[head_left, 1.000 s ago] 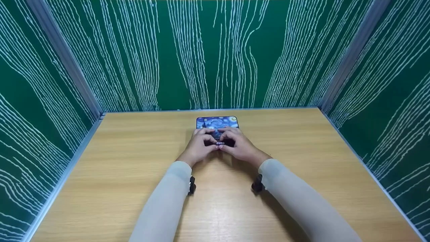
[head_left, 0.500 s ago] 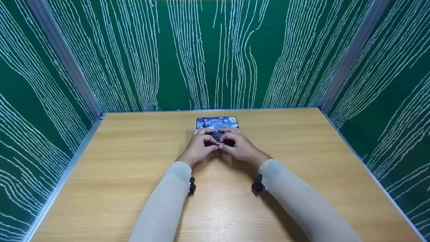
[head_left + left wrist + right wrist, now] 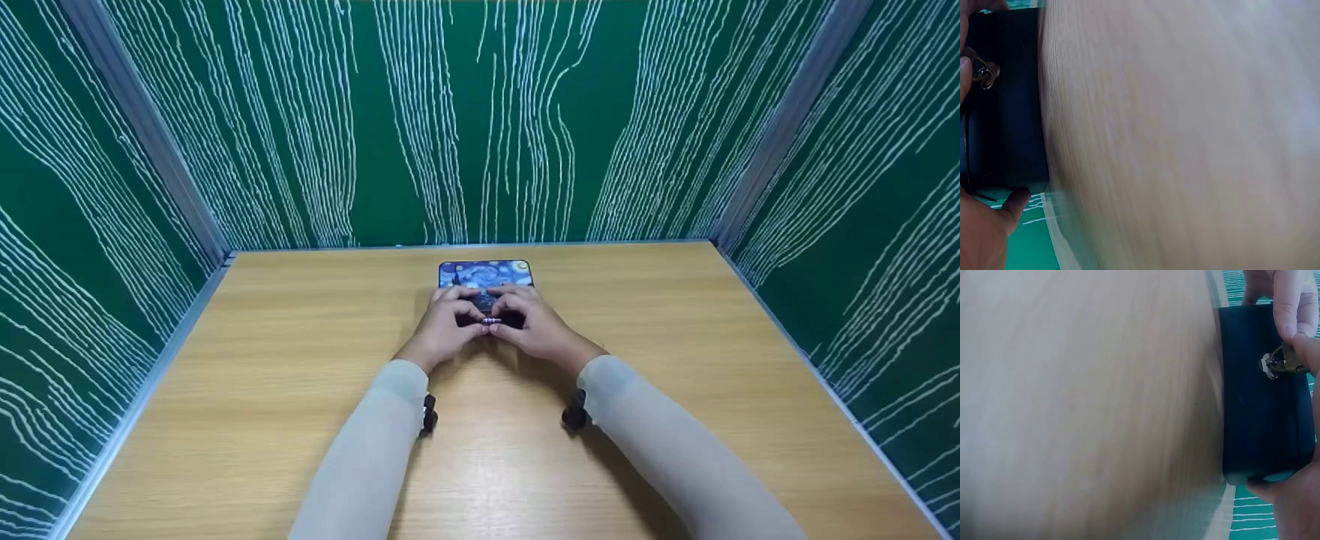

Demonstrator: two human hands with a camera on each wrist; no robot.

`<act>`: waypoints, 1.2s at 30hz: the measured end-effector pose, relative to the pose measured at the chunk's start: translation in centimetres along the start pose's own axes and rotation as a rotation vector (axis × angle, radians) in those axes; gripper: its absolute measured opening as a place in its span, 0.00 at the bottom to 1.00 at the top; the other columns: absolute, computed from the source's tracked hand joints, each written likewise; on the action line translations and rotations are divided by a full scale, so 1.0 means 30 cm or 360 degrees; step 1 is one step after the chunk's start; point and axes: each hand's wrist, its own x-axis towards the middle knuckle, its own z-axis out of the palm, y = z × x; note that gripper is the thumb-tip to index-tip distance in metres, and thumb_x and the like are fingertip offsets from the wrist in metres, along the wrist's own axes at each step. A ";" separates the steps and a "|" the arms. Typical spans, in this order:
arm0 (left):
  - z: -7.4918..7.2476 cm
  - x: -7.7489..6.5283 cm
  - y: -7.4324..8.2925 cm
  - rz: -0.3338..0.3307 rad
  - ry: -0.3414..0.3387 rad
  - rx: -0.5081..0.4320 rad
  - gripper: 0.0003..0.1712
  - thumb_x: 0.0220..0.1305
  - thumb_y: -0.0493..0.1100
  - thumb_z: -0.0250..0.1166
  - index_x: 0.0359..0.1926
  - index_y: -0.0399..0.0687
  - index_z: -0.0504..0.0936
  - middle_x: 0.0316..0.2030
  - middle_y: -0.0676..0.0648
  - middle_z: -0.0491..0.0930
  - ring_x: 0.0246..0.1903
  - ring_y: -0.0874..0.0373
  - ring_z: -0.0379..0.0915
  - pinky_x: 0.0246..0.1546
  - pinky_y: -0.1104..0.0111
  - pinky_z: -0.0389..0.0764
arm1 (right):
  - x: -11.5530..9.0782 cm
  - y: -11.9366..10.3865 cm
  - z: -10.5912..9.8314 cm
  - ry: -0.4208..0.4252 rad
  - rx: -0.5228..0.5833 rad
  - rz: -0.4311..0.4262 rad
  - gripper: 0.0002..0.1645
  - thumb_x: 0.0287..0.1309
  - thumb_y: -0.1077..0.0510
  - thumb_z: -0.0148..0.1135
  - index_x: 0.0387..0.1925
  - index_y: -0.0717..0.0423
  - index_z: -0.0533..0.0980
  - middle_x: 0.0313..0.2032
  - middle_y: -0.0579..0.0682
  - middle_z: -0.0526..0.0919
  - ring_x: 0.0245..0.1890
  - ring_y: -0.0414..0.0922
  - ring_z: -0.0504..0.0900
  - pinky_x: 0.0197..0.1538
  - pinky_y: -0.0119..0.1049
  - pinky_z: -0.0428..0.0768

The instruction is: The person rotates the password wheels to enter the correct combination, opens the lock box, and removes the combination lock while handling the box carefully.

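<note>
A small dark box (image 3: 484, 274) with a blue swirling painted lid stands toward the table's far side. From its front hangs a brass-coloured padlock (image 3: 1294, 361), its shackle passed through a metal hasp (image 3: 992, 74). In the head view, a row of pale dials shows on the padlock between the fingertips. My left hand (image 3: 444, 330) pinches the padlock from the left, other fingers along the box's side. From the right, my right hand (image 3: 540, 328) pinches it with thumb and index finger, its remaining fingers against the box. The hands hide much of the lid's near part.
The wooden table (image 3: 285, 420) extends around the box and forearms. Green panels (image 3: 405, 120) with white wavy lines enclose the back and both sides, with grey posts (image 3: 150, 135) at the corners. Dark wrist devices (image 3: 575, 411) sit under the sleeves.
The fingertips shift slightly at the padlock, and its row of dials shows more plainly now than half a second ago. Box and forearms stay in place.
</note>
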 end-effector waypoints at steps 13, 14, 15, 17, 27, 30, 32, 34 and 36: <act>-0.003 -0.003 0.007 -0.0042 -0.0014 0.0010 0.03 0.70 0.42 0.81 0.42 0.51 0.96 0.78 0.49 0.78 0.82 0.44 0.62 0.88 0.49 0.62 | -0.002 -0.007 -0.002 0.0008 0.0009 0.0000 0.07 0.79 0.50 0.73 0.50 0.46 0.84 0.82 0.50 0.75 0.86 0.61 0.64 0.89 0.70 0.58; -0.003 -0.003 0.007 -0.0046 -0.0013 0.0009 0.03 0.70 0.42 0.81 0.42 0.51 0.96 0.78 0.49 0.78 0.83 0.44 0.61 0.89 0.49 0.62 | -0.002 -0.007 -0.001 0.0005 0.0009 0.0008 0.08 0.79 0.49 0.72 0.50 0.46 0.84 0.82 0.50 0.75 0.86 0.60 0.64 0.89 0.70 0.58; -0.002 -0.003 0.006 -0.0050 -0.0011 0.0011 0.03 0.70 0.42 0.81 0.42 0.51 0.96 0.78 0.49 0.78 0.83 0.44 0.61 0.89 0.49 0.62 | -0.002 -0.007 -0.001 0.0005 0.0012 0.0012 0.08 0.79 0.49 0.72 0.50 0.46 0.84 0.83 0.49 0.75 0.86 0.60 0.64 0.89 0.70 0.58; -0.001 -0.001 0.005 -0.0050 -0.0009 0.0012 0.03 0.70 0.42 0.81 0.42 0.51 0.96 0.78 0.49 0.78 0.82 0.44 0.61 0.89 0.49 0.61 | -0.002 -0.007 -0.002 0.0000 0.0010 0.0023 0.08 0.79 0.48 0.72 0.50 0.46 0.84 0.83 0.49 0.75 0.86 0.60 0.63 0.89 0.69 0.58; -0.001 -0.001 0.000 -0.0007 -0.0005 0.0011 0.02 0.70 0.42 0.82 0.41 0.50 0.97 0.77 0.49 0.80 0.81 0.46 0.63 0.86 0.51 0.65 | -0.004 -0.012 -0.003 0.0012 0.0007 -0.0032 0.09 0.78 0.51 0.74 0.51 0.47 0.83 0.82 0.51 0.76 0.86 0.61 0.64 0.89 0.70 0.59; -0.001 0.001 -0.003 -0.0029 -0.0014 0.0015 0.02 0.71 0.43 0.81 0.42 0.51 0.97 0.78 0.49 0.79 0.81 0.46 0.62 0.87 0.51 0.64 | -0.006 -0.011 -0.001 0.0023 0.0020 -0.0047 0.08 0.77 0.52 0.75 0.50 0.48 0.83 0.82 0.52 0.76 0.86 0.62 0.65 0.88 0.70 0.59; 0.000 0.002 -0.005 -0.0039 -0.0021 0.0016 0.03 0.71 0.43 0.81 0.42 0.51 0.97 0.78 0.50 0.78 0.82 0.46 0.61 0.87 0.52 0.63 | -0.006 -0.010 0.000 0.0027 0.0025 -0.0043 0.08 0.77 0.52 0.75 0.49 0.48 0.84 0.82 0.51 0.76 0.86 0.61 0.65 0.89 0.70 0.59; 0.002 0.002 -0.007 -0.0044 -0.0024 0.0017 0.03 0.71 0.43 0.81 0.42 0.51 0.97 0.78 0.50 0.78 0.82 0.46 0.61 0.88 0.52 0.63 | -0.006 -0.009 0.002 0.0029 0.0026 -0.0037 0.07 0.77 0.52 0.75 0.49 0.47 0.84 0.82 0.51 0.76 0.86 0.62 0.64 0.88 0.71 0.58; 0.002 0.000 -0.007 -0.0050 -0.0026 0.0012 0.03 0.71 0.43 0.81 0.42 0.51 0.97 0.78 0.50 0.78 0.82 0.46 0.61 0.88 0.52 0.62 | -0.006 -0.008 0.003 0.0022 0.0018 -0.0020 0.07 0.77 0.51 0.74 0.49 0.46 0.85 0.82 0.50 0.75 0.86 0.61 0.63 0.89 0.71 0.57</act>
